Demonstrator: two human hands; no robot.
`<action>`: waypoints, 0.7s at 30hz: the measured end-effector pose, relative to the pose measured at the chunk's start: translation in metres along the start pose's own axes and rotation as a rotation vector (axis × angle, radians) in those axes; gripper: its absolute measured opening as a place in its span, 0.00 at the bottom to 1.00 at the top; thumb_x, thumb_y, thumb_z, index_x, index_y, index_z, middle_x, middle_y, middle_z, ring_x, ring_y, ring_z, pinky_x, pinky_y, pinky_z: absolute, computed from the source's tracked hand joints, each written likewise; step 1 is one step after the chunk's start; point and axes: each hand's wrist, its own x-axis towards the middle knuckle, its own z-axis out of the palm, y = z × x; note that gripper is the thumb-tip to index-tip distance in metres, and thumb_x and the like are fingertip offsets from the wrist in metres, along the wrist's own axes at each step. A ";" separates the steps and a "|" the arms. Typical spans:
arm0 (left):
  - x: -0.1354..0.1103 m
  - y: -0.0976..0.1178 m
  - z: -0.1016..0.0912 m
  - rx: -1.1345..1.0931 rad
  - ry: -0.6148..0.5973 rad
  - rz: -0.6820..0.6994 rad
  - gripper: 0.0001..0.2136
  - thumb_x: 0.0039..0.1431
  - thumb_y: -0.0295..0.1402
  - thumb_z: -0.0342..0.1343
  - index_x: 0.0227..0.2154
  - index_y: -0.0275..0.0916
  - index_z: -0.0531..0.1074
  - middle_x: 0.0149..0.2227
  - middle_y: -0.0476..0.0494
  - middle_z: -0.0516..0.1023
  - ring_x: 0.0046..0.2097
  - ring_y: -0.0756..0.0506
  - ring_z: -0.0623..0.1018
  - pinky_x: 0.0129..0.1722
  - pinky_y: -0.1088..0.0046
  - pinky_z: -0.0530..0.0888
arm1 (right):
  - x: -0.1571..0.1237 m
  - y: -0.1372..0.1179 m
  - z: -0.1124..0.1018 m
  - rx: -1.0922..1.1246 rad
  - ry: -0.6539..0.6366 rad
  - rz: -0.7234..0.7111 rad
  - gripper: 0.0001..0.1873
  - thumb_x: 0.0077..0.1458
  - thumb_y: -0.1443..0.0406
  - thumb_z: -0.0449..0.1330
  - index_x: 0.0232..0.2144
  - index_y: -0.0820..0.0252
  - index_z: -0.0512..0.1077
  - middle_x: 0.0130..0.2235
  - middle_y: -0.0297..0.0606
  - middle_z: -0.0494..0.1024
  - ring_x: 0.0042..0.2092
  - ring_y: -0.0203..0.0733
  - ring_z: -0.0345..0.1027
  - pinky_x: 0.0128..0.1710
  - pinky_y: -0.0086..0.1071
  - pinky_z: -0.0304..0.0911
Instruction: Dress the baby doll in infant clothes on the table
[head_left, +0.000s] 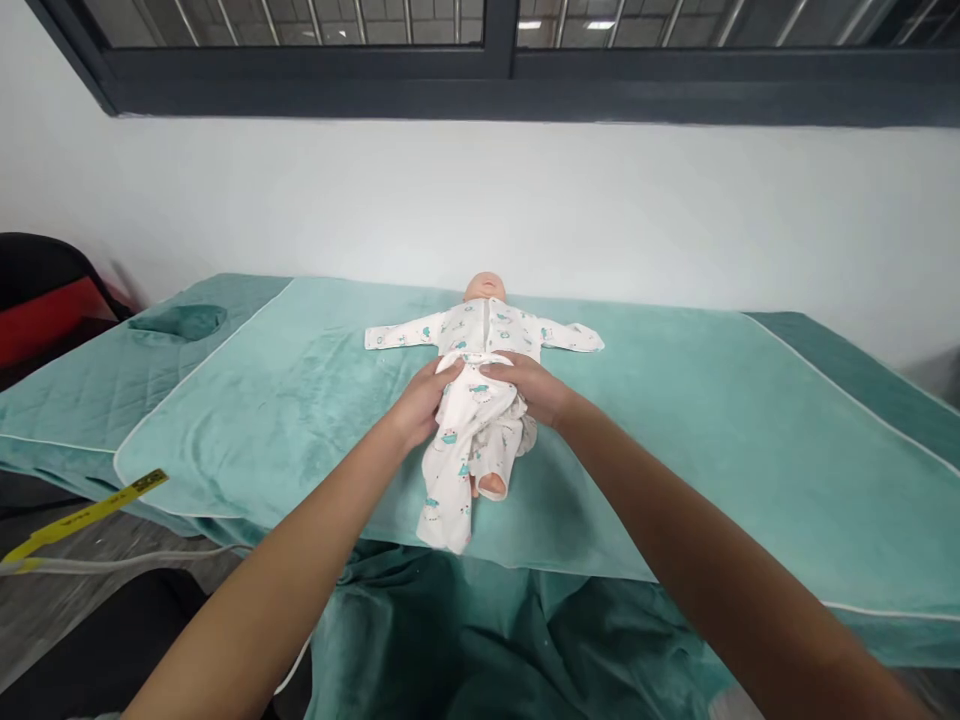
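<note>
A baby doll (487, 286) lies on its back on the green bed, head toward the wall. It wears a white printed jacket (465, 328) with both sleeves spread sideways. White printed baby pants (450, 460) cover its legs, and one bare foot shows at a cuff. At the waist on the left side, my left hand (424, 400) is closed on the pants, thumb on top. My right hand (536, 385) grips the waistband on the other side, its thumb lying over the cloth. The fingers beneath the cloth are hidden.
The bed's light green cover (712, 430) stretches to both sides, with a face hole (180, 322) at the left end. A yellow tag (90, 515) and a pale cable (127, 562) hang near the front left. A white wall (360, 200) and window stand behind.
</note>
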 end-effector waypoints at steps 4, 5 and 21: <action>0.009 -0.001 0.012 0.057 0.103 0.042 0.19 0.52 0.40 0.65 0.43 0.34 0.74 0.34 0.42 0.81 0.34 0.45 0.78 0.39 0.69 0.74 | -0.006 -0.006 0.001 -0.351 -0.144 0.117 0.20 0.45 0.56 0.70 0.39 0.59 0.77 0.41 0.39 0.81 0.46 0.47 0.73 0.50 0.39 0.65; 0.010 -0.001 0.012 0.089 0.126 0.053 0.18 0.52 0.41 0.65 0.42 0.34 0.75 0.33 0.43 0.81 0.34 0.46 0.78 0.38 0.70 0.74 | -0.007 -0.008 0.001 -0.423 -0.184 0.127 0.20 0.45 0.56 0.70 0.40 0.59 0.77 0.42 0.38 0.81 0.48 0.48 0.73 0.51 0.39 0.65; -0.004 -0.012 0.000 -0.008 -0.101 -0.081 0.19 0.53 0.38 0.64 0.46 0.33 0.76 0.38 0.37 0.83 0.36 0.43 0.81 0.38 0.70 0.76 | -0.009 0.002 -0.004 -0.188 -0.239 0.141 0.26 0.44 0.61 0.71 0.46 0.62 0.75 0.45 0.43 0.81 0.46 0.48 0.74 0.47 0.39 0.69</action>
